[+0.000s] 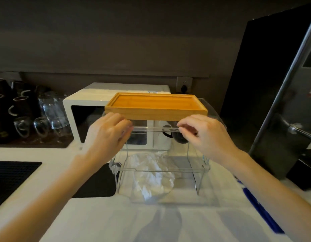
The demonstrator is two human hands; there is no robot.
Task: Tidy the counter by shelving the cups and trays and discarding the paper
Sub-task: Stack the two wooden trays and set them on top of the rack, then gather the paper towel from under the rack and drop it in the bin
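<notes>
Both forearms are showing bare from the bottom corners of the view all the way to the wrists, with no sleeve, cuff or glove appearing anywhere along them. The left hand (108,131) and the right hand (206,134) are wearing nothing: no ring, watch, strap or bracelet is showing on the fingers or at the wrists. The fingernails that are showing look short and plain.

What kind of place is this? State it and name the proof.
Probably a café or drinks-bar counter. Dark mugs and upturned glasses are stacked at the back left, a white microwave stands behind a clear shelf, and black rubber mats lie on the white counter.
</notes>
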